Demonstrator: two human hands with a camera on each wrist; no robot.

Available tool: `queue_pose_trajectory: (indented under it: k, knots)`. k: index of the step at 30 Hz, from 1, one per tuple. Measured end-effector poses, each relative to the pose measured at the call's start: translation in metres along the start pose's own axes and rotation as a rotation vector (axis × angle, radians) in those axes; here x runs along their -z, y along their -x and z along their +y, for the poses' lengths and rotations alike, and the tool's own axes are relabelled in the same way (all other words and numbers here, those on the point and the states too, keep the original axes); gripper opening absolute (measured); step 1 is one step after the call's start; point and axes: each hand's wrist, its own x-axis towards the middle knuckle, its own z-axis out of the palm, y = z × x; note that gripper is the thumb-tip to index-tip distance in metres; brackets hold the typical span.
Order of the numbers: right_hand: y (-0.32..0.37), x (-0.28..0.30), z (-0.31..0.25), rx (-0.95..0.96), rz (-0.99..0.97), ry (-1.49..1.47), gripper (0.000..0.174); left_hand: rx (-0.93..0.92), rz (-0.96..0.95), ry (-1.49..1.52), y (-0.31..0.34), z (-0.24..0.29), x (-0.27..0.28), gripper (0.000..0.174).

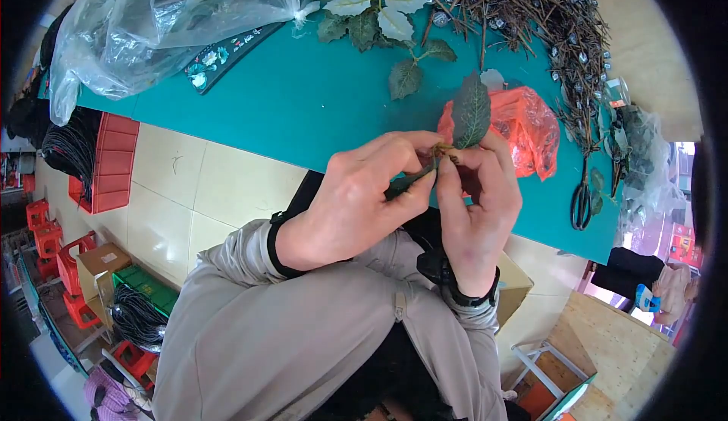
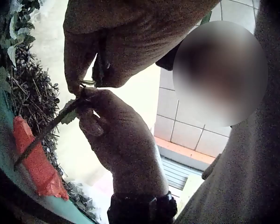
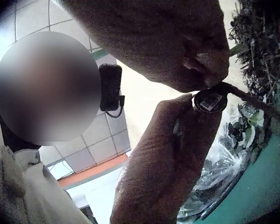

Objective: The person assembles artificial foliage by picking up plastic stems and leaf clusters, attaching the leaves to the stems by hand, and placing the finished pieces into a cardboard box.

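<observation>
Both hands meet above the near edge of the table, fingertips together at a thin brown twig (image 2: 42, 135). My left hand (image 1: 364, 193) pinches it between thumb and fingers, with a dark green leaf (image 1: 409, 182) under the thumb. From the other side, my right hand (image 1: 481, 201) pinches the same spot. A veined green leaf (image 1: 472, 110) stands up beyond the right fingertips. In the right wrist view, a dark round disc (image 3: 210, 101) with a pale label sits at the fingertips beside the twig. The fingers hide most of the joint.
On the green table (image 1: 303, 117) lie a red plastic bag (image 1: 531, 129), leafy sprigs (image 1: 371, 19), a heap of brown twigs (image 1: 523, 4), black-handled scissors (image 1: 581, 207) and a large clear bag (image 1: 167, 26). A red crate (image 1: 117, 163) stands on the floor at left.
</observation>
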Motion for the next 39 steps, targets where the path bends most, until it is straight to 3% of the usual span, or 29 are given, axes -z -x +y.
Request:
queue_pose_trajectory:
  k: [25, 34, 36, 39]
  knots:
    - [-0.002, 0.002, 0.003, 0.039, -0.038, 0.042, 0.01, -0.221, -0.009, -0.176, 0.005, -0.001, -0.004, 0.016]
    - [-0.001, 0.006, 0.005, 0.069, 0.019, 0.038, 0.012, -0.228, -0.039, -0.198, 0.004, 0.005, -0.007, 0.019]
    - [-0.001, 0.007, 0.007, 0.159, -0.021, 0.089, 0.012, -0.167, -0.08, -0.257, 0.007, 0.006, -0.005, 0.016]
    - [-0.001, 0.009, 0.007, 0.137, -0.015, -0.014, 0.012, -0.152, -0.077, -0.281, 0.007, 0.011, -0.008, 0.012]
